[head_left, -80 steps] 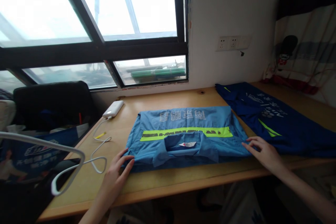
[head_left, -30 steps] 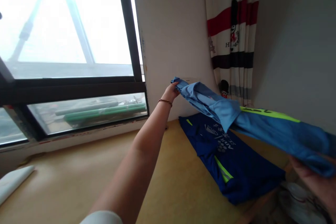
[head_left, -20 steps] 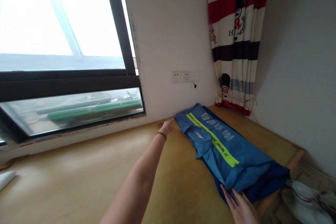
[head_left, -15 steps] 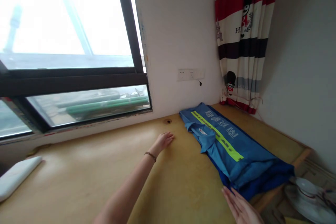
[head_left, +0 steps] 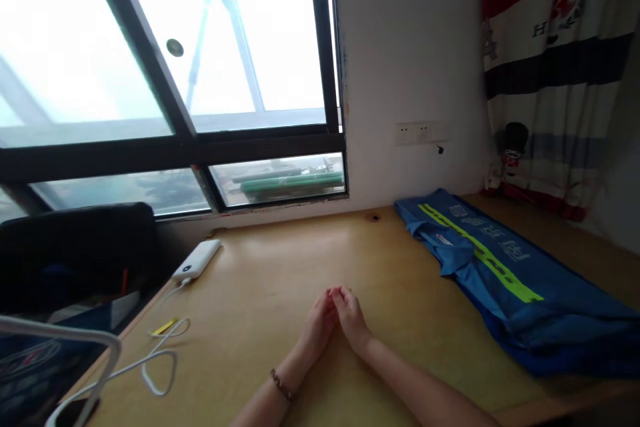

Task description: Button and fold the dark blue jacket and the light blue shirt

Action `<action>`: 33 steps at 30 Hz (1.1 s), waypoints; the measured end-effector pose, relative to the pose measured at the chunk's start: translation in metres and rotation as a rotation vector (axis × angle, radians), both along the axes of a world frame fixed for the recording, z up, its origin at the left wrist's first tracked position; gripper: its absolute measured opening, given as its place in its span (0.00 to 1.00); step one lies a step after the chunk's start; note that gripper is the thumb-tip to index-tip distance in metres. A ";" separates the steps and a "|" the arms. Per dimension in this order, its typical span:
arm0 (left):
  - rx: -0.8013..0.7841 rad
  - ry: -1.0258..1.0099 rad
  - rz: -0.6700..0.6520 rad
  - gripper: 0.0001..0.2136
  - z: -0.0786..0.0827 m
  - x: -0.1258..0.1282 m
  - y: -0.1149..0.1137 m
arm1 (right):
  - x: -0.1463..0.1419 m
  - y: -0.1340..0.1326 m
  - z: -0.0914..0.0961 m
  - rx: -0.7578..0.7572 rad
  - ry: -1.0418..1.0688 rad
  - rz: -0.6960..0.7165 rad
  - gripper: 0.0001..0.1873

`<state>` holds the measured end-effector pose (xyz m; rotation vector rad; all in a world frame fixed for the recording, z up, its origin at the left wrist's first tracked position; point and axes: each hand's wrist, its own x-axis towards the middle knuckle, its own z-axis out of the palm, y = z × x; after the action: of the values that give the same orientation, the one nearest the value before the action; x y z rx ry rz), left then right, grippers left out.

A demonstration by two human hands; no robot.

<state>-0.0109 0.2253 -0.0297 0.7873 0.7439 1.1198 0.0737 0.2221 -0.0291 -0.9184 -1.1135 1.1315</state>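
My left hand [head_left: 320, 323], with a bead bracelet [head_left: 281, 383] on its wrist, rests on the wooden desk [head_left: 260, 347]. My right hand [head_left: 351, 317] meets it at the fingertips, palm facing palm. The fingers of both hands are closed and curve inward. Nothing shows in either hand, though the space between the palms is partly hidden. To the right, apart from both hands, lies a folded blue garment [head_left: 530, 320] with a yellow-green stripe and pale lettering. Its collar and sleeve part folds over toward the left.
A white power bank [head_left: 199, 260] with a white cable [head_left: 159, 353] lies at the desk's left edge, beside a small yellow strip [head_left: 166, 327]. A black chair [head_left: 80, 247] stands at left. Behind are a window, wall sockets [head_left: 414, 133] and a patterned curtain [head_left: 555, 100].
My hands have come together on the desk. The right one has moved left, off the garment's near edge. The view has turned left, bringing in the cable and chair.
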 end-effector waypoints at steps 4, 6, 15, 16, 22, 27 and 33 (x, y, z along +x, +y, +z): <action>0.082 0.046 -0.070 0.16 -0.010 -0.009 -0.004 | -0.005 0.001 -0.026 0.091 -0.183 0.153 0.21; 0.114 0.146 -0.112 0.16 -0.014 -0.010 -0.006 | 0.000 -0.004 -0.029 0.087 -0.194 0.233 0.22; 0.282 0.405 -0.248 0.20 -0.012 -0.015 -0.012 | 0.015 -0.013 -0.016 0.158 -0.424 0.430 0.28; 0.301 0.412 -0.243 0.20 -0.011 -0.015 -0.013 | 0.016 -0.013 -0.015 0.170 -0.439 0.437 0.27; 0.337 0.489 -0.205 0.19 -0.016 -0.015 -0.011 | 0.016 -0.015 -0.016 0.161 -0.431 0.455 0.25; 0.332 0.520 -0.187 0.18 -0.020 -0.014 -0.010 | 0.015 -0.013 -0.020 0.154 -0.421 0.443 0.26; 0.295 0.518 -0.198 0.20 -0.015 -0.013 -0.009 | 0.015 -0.011 -0.023 0.145 -0.420 0.433 0.28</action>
<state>-0.0237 0.2160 -0.0451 1.4024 0.9140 0.8598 0.0890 0.2108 -0.0524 -0.8428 -1.7789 1.2102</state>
